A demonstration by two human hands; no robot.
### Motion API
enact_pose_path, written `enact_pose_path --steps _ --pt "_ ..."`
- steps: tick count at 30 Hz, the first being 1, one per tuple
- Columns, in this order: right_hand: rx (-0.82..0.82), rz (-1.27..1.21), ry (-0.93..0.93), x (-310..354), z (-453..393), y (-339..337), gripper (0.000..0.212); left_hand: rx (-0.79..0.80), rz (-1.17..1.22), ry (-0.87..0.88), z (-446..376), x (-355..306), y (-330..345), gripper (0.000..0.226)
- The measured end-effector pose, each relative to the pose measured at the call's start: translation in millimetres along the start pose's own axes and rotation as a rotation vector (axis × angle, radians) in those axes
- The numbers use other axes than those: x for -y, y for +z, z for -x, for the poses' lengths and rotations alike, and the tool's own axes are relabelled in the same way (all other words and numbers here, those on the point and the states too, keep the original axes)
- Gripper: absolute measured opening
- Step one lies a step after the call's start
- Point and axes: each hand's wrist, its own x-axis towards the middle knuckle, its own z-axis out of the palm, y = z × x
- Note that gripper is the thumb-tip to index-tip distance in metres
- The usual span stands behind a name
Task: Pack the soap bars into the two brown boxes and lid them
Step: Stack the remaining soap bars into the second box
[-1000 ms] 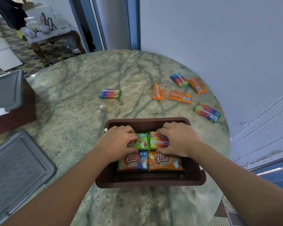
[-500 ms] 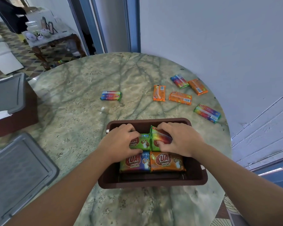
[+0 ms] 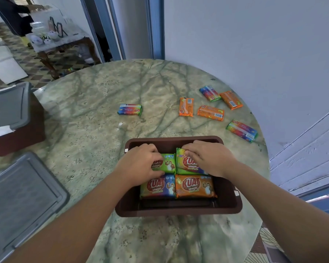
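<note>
Now both hands work inside the brown box (image 3: 179, 209) at 6 o'clock; left hand (image 3: 141, 164) pinches the green bar (image 3: 167, 164), right hand (image 3: 207, 160) grips its tilted neighbour (image 3: 184, 164); press that one flat, snug beside the green.

Glossy printed wrappers on soap bars (image 3: 195, 186), matt brown plastic box (image 3: 179, 210), polished marble table (image 3: 106, 95).

Brown box (image 3: 179, 209), open-topped, rectangular, near table edge: holds four wrapped soap bars in a two-by-two block, a green bar (image 3: 168, 163) and a green-and-red bar (image 3: 186, 164) at the far side, a green-and-blue bar (image 3: 158, 186) and an orange bar (image 3: 195, 186) nearer. Second brown box (image 3: 21, 133) at far left, grey lid (image 3: 8, 107) on it. Spare grey lid (image 3: 21, 198) lies flat. Six loose bars on the table: three rainbow (image 3: 130, 109) (image 3: 210, 93) (image 3: 242, 130), three orange (image 3: 186, 107) (image 3: 210, 113) (image 3: 231, 100).
</note>
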Motion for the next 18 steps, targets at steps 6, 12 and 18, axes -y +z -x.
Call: enact_pose_path --steps 6,12,18 --pt "-0.112 -0.036 -0.030 -2.3 5.5 3.1 0.026 -0.008 -0.011 0.014 0.7 -1.0 -0.8 0.055" --pt "0.004 0.102 -0.120 -0.2 2.0 3.3 0.038 -0.002 -0.043 0.015 0.9 -1.6 -1.5 0.054" --pt "-0.009 0.182 -0.070 2.7 1.8 4.0 0.039 0.004 -0.084 0.045 1.8 -2.2 1.2 0.055"
